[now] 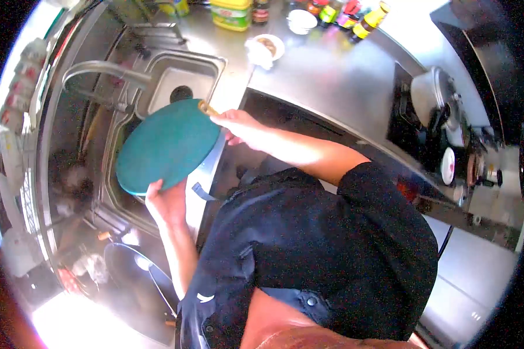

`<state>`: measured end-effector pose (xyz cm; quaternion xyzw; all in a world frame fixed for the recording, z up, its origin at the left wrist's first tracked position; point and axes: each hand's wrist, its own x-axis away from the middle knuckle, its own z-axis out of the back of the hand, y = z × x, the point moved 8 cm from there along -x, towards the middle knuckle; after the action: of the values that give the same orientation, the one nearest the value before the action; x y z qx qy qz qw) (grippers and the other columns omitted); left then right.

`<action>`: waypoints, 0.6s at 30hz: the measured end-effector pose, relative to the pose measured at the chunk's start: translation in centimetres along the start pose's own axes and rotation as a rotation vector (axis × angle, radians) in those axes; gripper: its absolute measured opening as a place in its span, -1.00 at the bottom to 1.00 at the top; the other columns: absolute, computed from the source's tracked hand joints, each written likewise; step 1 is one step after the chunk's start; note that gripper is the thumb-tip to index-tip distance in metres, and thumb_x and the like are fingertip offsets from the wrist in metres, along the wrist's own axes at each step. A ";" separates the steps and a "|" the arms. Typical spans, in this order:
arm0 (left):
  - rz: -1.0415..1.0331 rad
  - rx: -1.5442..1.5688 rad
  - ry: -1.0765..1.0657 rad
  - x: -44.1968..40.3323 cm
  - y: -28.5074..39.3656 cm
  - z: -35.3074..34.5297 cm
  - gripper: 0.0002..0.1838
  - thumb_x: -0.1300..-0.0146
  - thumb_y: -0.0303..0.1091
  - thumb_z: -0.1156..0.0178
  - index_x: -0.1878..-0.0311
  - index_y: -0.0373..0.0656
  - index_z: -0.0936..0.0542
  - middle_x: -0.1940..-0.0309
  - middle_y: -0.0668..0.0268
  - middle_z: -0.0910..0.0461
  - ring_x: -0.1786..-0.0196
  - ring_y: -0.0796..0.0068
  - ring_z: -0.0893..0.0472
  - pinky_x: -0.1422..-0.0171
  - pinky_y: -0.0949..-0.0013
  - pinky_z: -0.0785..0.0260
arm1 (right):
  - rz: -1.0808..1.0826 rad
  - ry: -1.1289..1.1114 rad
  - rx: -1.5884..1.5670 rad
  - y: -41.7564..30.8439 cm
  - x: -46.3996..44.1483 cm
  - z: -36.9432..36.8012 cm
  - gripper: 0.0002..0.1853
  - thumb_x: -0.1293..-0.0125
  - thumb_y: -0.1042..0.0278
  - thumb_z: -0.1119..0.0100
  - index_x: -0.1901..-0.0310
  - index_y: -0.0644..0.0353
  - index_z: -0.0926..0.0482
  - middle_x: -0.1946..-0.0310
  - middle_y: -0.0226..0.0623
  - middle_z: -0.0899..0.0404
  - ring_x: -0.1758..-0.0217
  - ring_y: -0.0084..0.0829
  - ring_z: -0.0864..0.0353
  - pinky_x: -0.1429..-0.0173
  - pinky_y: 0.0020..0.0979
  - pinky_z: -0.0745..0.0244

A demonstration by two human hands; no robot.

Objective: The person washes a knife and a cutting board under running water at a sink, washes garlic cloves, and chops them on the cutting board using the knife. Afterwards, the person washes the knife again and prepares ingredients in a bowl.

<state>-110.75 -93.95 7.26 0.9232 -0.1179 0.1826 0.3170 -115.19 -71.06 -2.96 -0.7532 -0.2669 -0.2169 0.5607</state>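
A round teal-green board (167, 145), which looks like a cutting board, is held tilted over the sink (218, 70). My left hand (167, 203) is closed on its lower edge, thumb on the upper face and the other fingers hidden beneath. At the far edge, my right hand (239, 125) is closed around a tan, handle-like piece (206, 109); whether this is part of the board I cannot tell. The curved faucet (102, 67) stands left of the board, with its spout over the far basin.
A yellow-green tub (231, 14), a white bowl (302, 22) and several sauce bottles (368, 23) line the back counter. A large pot (434, 96) stands on the stove at right. A wok-like pan (131, 270) lies at lower left.
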 end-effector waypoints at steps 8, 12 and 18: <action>0.027 0.057 0.001 1.9 -1.3 1.6 -0.20 0.05 -0.57 -0.25 -0.39 -0.21 -0.33 -0.39 0.07 -0.38 -0.44 -0.02 -0.32 -0.51 -0.19 -0.17 | -0.105 -0.301 -0.278 3.2 1.8 -1.7 -0.58 -0.43 0.03 -0.23 -0.15 0.15 -0.56 -0.03 -0.22 -0.63 -0.01 -0.32 -0.65 -0.12 -0.22 -0.61; 0.043 0.022 0.030 3.9 -3.8 0.1 -0.12 0.09 -0.53 -0.25 -0.44 -0.19 -0.26 -0.42 0.04 -0.31 -0.46 -0.07 -0.29 -0.55 -0.23 -0.10 | -0.046 -0.275 -0.301 2.8 4.8 1.4 -0.57 -0.42 0.13 -0.25 -0.22 0.16 -0.53 -0.12 -0.23 -0.62 -0.10 -0.32 -0.64 -0.22 -0.19 -0.57; 0.156 -0.042 0.000 5.6 -11.9 -5.3 -0.03 0.10 -0.49 -0.27 -0.50 -0.12 -0.17 -0.42 0.11 -0.32 -0.44 -0.05 -0.30 -0.55 -0.22 -0.09 | 0.152 -0.015 -0.266 1.3 13.3 12.1 -0.57 -0.38 0.20 -0.22 -0.20 0.20 -0.51 -0.08 -0.22 -0.62 -0.14 -0.28 -0.60 -0.20 -0.15 -0.53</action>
<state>-103.15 -82.02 6.99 0.9043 -0.1935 0.2043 0.3209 -103.81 -57.61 1.06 -0.8405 -0.1823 -0.2019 0.4686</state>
